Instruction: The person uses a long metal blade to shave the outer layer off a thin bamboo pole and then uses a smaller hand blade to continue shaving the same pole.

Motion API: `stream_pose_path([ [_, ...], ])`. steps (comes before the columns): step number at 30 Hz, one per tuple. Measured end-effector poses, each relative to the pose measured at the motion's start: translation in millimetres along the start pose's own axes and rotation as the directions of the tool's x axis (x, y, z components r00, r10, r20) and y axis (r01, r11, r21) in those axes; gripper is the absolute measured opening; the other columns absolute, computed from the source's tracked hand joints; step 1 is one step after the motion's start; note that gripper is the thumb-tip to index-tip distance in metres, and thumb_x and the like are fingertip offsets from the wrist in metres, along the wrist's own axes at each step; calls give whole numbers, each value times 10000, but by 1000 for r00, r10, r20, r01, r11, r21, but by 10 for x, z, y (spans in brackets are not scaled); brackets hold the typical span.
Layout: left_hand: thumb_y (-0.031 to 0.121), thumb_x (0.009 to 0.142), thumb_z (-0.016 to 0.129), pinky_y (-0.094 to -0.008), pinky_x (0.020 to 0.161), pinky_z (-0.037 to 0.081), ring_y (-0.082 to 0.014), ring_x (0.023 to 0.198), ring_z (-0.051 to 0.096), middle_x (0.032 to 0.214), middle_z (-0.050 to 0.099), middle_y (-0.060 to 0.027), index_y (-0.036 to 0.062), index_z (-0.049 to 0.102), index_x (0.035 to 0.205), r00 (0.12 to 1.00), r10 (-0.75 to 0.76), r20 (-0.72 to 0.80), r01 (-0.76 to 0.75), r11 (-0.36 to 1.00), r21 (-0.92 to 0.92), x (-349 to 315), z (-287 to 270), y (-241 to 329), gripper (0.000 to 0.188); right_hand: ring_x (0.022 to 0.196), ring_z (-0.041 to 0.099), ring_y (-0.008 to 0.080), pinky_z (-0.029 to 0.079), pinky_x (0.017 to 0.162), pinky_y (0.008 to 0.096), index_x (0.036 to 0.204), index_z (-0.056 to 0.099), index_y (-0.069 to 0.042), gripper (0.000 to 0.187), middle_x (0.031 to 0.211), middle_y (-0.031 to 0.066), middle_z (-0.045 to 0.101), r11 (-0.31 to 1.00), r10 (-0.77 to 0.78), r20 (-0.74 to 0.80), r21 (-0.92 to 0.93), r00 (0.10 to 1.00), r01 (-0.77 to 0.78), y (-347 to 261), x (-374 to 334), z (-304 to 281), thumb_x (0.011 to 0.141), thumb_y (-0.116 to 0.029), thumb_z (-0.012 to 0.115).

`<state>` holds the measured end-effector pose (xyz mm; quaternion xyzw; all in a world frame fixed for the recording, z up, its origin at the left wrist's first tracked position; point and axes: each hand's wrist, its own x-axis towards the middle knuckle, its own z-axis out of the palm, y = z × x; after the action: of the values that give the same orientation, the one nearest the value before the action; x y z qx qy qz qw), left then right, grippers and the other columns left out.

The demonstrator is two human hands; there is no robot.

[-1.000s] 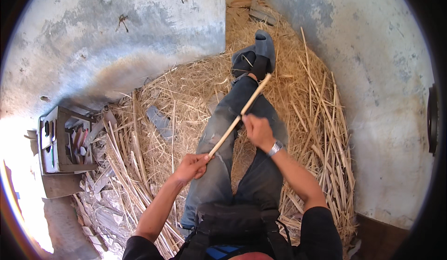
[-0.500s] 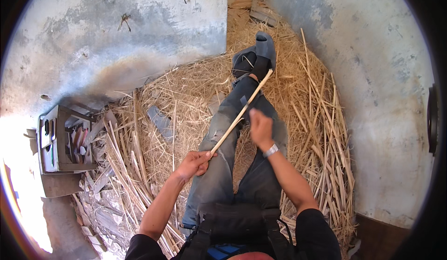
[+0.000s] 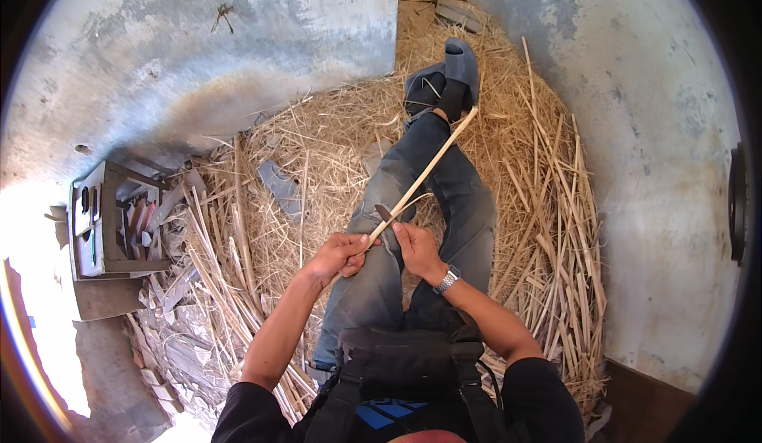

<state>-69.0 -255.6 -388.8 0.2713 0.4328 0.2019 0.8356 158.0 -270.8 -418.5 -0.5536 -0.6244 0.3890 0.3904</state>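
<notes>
My left hand (image 3: 341, 256) pinches the near end of a long pale wooden stick (image 3: 441, 157). The stick slants away over my crossed legs (image 3: 429, 149), its far end by my feet. Close beside the left hand, my right hand (image 3: 419, 251) is closed on a small knife. Only the dark blade (image 3: 384, 213) of the knife shows, lying across the stick; the handle is hidden in the fist. A thin shaving (image 3: 414, 201) curls off the stick just beyond the blade.
Straw and shavings (image 3: 341, 141) cover the floor. Long split sticks (image 3: 556, 229) lie to the right, more (image 3: 230, 268) to the left. A wooden cabinet (image 3: 119, 221) with things inside stands at left, near a grey slipper-like piece (image 3: 279, 189). Weathered walls (image 3: 635, 165) enclose the place.
My right hand has come back along the stick toward me, from over my shins to beside my left hand. The knife blade now shows against the stick. My left hand keeps its hold.
</notes>
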Motion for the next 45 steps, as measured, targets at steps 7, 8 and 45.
stream_pose_path([
  [7,287,1071,522,-230,433,268,-59,459,358,609,444,21,-46,653,1160,999,-44,1,43,998,38,49,-20,-16,369,449,415,96,291,435,278,647,505,-73,536,522,-15,422,760,245,487,441,839,-478,189,-34,-212,1060,-414,509],
  [8,301,1068,529,-229,442,276,-58,464,361,614,465,19,-38,660,1110,1000,-18,17,18,1000,20,36,9,28,366,456,395,64,274,432,249,638,490,-94,541,536,-54,400,646,241,619,472,747,-600,149,16,-281,1060,-432,507],
  [45,281,1093,431,-232,436,227,-52,467,256,633,322,57,-46,523,1339,984,-51,171,65,995,-78,69,179,158,419,574,572,420,428,519,459,873,692,-46,379,622,211,569,881,-43,-357,-454,933,-132,255,930,-1026,1039,-341,521],
])
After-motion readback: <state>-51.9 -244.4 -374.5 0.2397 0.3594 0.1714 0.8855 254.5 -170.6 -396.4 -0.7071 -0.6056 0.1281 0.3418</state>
